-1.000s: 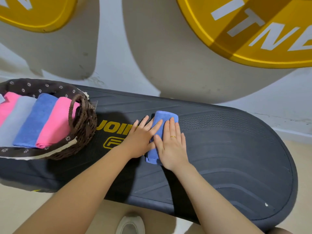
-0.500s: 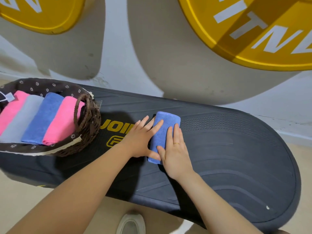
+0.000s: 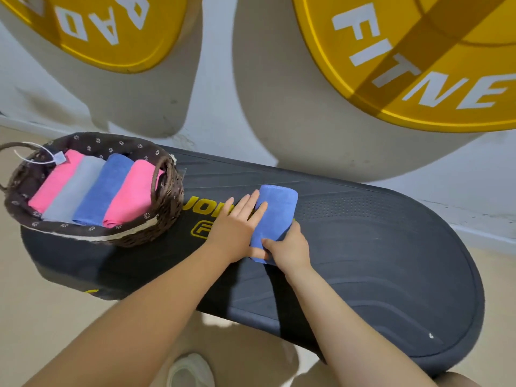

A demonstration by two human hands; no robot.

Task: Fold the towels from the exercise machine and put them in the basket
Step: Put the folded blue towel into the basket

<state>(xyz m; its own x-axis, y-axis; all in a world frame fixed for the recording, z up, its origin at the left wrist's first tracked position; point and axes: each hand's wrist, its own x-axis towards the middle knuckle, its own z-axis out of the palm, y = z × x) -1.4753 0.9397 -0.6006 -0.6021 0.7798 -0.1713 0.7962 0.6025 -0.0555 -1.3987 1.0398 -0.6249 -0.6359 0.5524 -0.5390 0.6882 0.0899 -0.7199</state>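
Blue towel [image 3: 275, 216], folded narrow, lies on the dark surface [image 3: 377, 261] of the exercise machine, well right of the basket [image 3: 167, 216]. A second ago both hands pressed flat on it; now the right hand [image 3: 289, 248] has curled, thumb over the near end and fingers tucked under the right edge, while the left hand [image 3: 237, 226] rests open with straight fingers on its left side. Folding looks finished and the lift toward the basket, already holding four folded towels [image 3: 95, 188], seems about to start.

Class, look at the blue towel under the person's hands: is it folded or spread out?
Folded. The blue towel lies as a narrow, thick bundle on the exercise machine, its far end rounded.
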